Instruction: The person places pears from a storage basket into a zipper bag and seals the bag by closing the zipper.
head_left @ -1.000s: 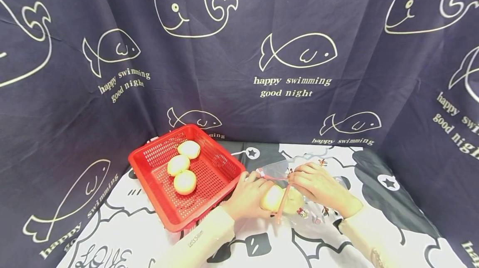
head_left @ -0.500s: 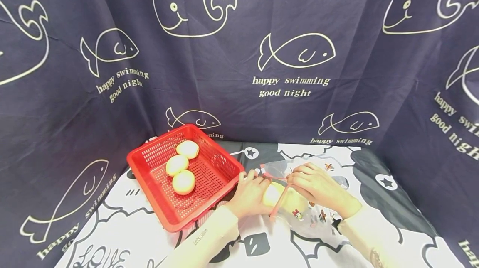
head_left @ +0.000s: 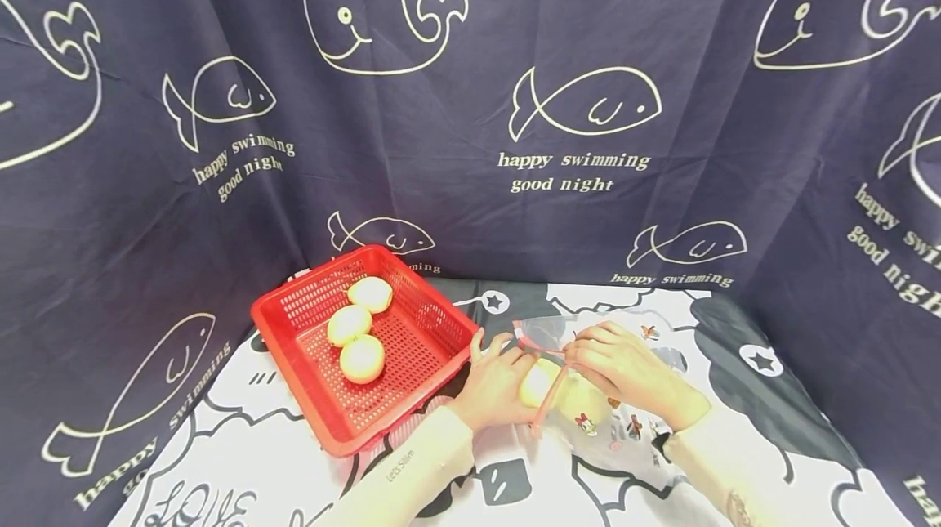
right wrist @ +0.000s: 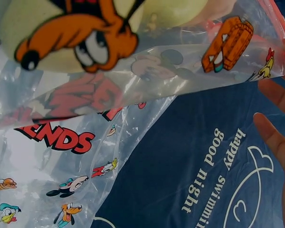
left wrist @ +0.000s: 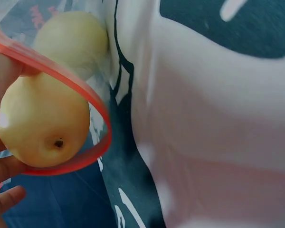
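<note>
My left hand (head_left: 494, 388) grips a yellow pear (left wrist: 45, 121) at the mouth of a clear zip bag (right wrist: 156, 71) printed with cartoon figures. The bag's red-orange rim (left wrist: 97, 107) loops around that pear. Deeper inside lies another pear (left wrist: 73, 40), seen through the plastic. My right hand (head_left: 625, 368) pinches the far part of the rim; in the right wrist view some of its fingers (right wrist: 273, 133) are spread beside the bag. The right thumb is hidden in the head view. Three more pears (head_left: 363, 359) sit in a red basket (head_left: 294, 380) to the left.
The red basket's right corner is close beside my left fingertips. A black-and-white patterned cloth (head_left: 507, 482) covers the table. Dark blue curtains (head_left: 470, 118) with fish prints enclose the back and sides.
The lower end of the bag's rim has shifted left around the pear. My left fingers have lifted and spread a little near the basket. My right hand has barely moved.
</note>
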